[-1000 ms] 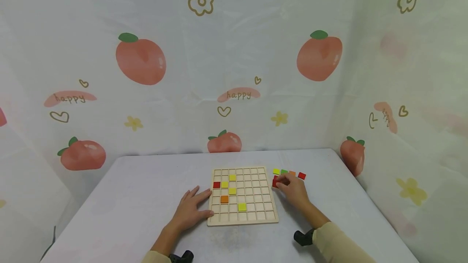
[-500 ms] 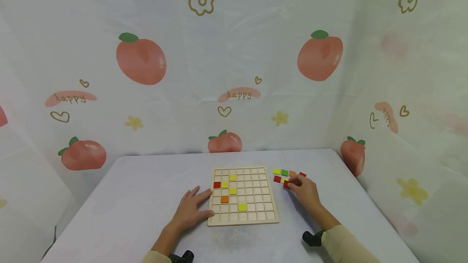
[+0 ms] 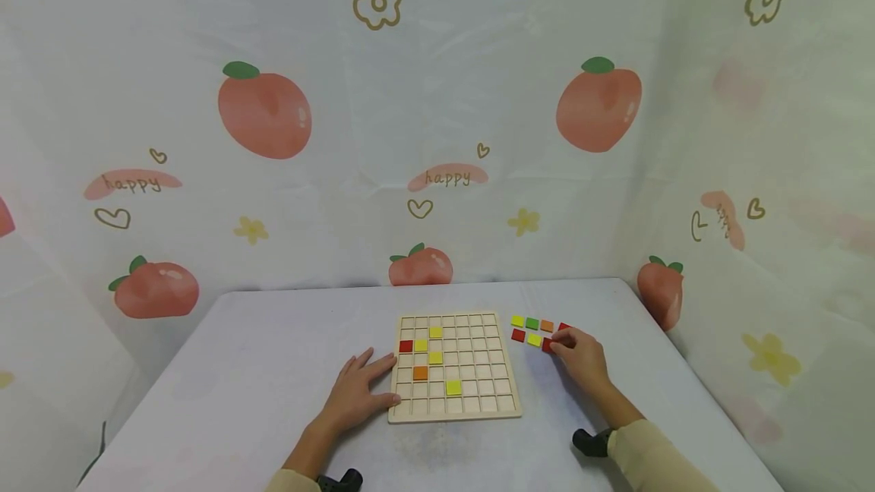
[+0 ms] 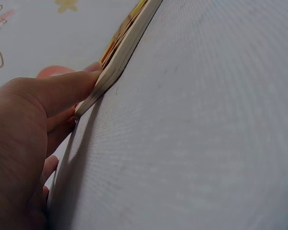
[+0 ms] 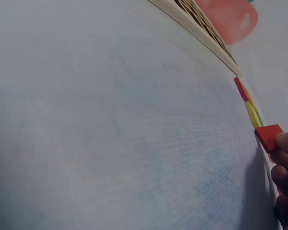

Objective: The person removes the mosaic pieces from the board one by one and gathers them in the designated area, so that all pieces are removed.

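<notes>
My right hand (image 3: 582,361) pinches a red square tile (image 5: 268,138) between thumb and fingers, at the right end of the near row of loose tiles. Beside that tile lie a yellow tile (image 3: 534,340) and another red tile (image 3: 518,335). A wooden grid board (image 3: 482,367) lies flat on the table, with several yellow tiles, one red tile (image 3: 406,346) and one orange tile (image 3: 420,373) in its squares. My left hand (image 3: 355,393) rests at the board's left edge with spread fingers. In the left wrist view its thumb (image 4: 69,91) touches the rim.
Behind the near row lies a far row: a yellow tile (image 3: 517,321), a green tile (image 3: 532,323), an orange tile (image 3: 547,326) and a red tile (image 3: 563,327) partly hidden by the right hand. A white cloth covers the table (image 3: 273,355). Printed curtains (image 3: 342,112) hang behind.
My right hand has carried the red tile rightward from beside the board, past the red and yellow tiles, to the near row's right end. My left hand stays put.
</notes>
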Available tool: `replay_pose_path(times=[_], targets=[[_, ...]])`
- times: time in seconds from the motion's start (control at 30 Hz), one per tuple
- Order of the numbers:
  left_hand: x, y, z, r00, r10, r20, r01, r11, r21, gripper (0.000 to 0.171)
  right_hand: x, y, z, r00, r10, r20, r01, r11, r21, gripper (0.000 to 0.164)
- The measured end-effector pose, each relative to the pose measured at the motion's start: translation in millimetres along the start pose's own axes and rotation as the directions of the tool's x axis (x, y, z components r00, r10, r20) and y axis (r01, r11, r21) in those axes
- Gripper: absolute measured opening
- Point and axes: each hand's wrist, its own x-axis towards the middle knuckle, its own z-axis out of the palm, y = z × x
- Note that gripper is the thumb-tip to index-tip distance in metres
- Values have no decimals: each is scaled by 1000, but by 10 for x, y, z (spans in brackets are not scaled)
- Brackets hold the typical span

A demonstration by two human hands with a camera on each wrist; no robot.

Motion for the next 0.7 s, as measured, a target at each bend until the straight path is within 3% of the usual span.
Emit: replay_pose_path(times=[0.4,0.7], targets=[[-9,17,0,1000,-13,0,13,1000,-10,74,129,1,-33,998,59,0,-59,998,-8,11],[-8,15,-2,1000,-10,-1,10,1000,-11,74,140,-169,44,997,71,15,-71,997,29,13]])
